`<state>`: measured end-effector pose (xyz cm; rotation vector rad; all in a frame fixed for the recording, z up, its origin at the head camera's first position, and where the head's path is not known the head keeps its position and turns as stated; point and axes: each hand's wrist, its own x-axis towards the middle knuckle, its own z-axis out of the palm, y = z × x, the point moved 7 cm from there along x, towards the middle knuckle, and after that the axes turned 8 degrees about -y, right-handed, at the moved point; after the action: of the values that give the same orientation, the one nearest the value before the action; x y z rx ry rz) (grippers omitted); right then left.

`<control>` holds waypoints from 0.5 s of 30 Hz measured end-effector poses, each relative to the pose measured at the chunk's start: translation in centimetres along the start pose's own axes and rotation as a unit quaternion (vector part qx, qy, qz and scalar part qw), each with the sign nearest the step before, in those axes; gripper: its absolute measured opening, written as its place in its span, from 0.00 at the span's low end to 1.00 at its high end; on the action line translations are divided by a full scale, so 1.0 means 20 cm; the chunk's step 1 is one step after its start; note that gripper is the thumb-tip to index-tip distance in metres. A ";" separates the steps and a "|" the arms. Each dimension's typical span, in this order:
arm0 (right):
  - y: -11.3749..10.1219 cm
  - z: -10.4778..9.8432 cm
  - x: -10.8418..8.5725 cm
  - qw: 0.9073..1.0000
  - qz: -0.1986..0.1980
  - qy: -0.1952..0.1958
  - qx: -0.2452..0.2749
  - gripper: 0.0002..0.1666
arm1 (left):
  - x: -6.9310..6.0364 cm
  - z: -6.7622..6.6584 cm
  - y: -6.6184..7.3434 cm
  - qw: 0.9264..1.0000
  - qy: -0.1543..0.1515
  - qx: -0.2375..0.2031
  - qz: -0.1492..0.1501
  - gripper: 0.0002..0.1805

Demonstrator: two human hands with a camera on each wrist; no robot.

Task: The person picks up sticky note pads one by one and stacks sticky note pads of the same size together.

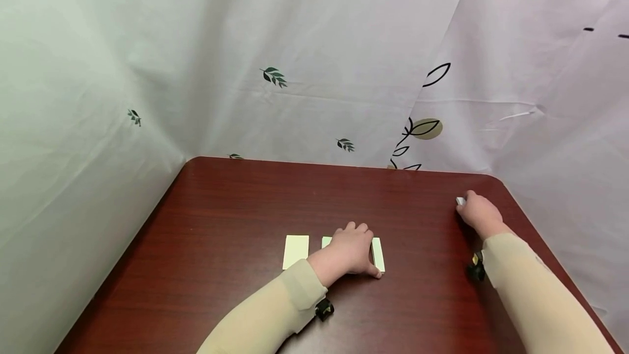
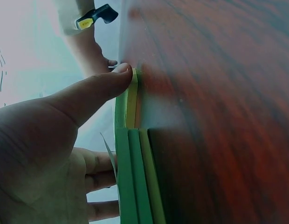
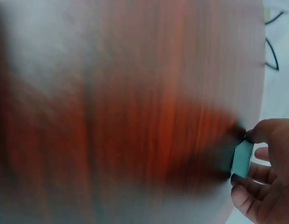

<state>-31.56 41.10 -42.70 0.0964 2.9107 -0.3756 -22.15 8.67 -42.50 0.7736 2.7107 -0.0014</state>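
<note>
Three pale sticky-note pads lie in a row on the table: a wide left pad (image 1: 296,251), a middle pad (image 1: 326,241) mostly covered by my left hand (image 1: 350,250), and a narrow right pad (image 1: 378,255). That hand spans the middle and right pads, its thumb (image 2: 100,88) extended against the right pad's near end. Edge-on in the left wrist view, the stacked layers (image 2: 137,175) look green and yellow, with a thin sheet lifted beside them. Near the table's far right corner, my right hand (image 1: 480,216) pinches a small pale block (image 3: 242,158) between thumb and fingers.
The reddish-brown wooden table (image 1: 206,217) has rounded far corners. White fabric with leaf prints (image 1: 304,42) hangs behind it and along both sides. Each sleeve cuff carries a small black wrist device, such as the left one (image 1: 324,308).
</note>
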 end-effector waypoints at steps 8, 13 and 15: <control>-0.16 0.06 -0.06 0.999 -0.014 -0.028 0.008 0.36 | 0.00 0.00 0.01 1.000 0.000 0.004 0.001 0.44; -0.28 0.10 -0.11 0.999 -0.037 -0.028 -0.001 0.33 | -0.01 0.00 0.01 1.000 0.002 0.002 0.003 0.43; -0.34 0.11 -0.14 0.998 -0.047 -0.028 -0.004 0.30 | -0.01 -0.01 0.01 1.000 0.003 0.001 0.003 0.43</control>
<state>-29.01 33.88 -42.59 -0.0531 2.8679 -0.3746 -21.92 8.66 -42.30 0.7846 2.7135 -0.0016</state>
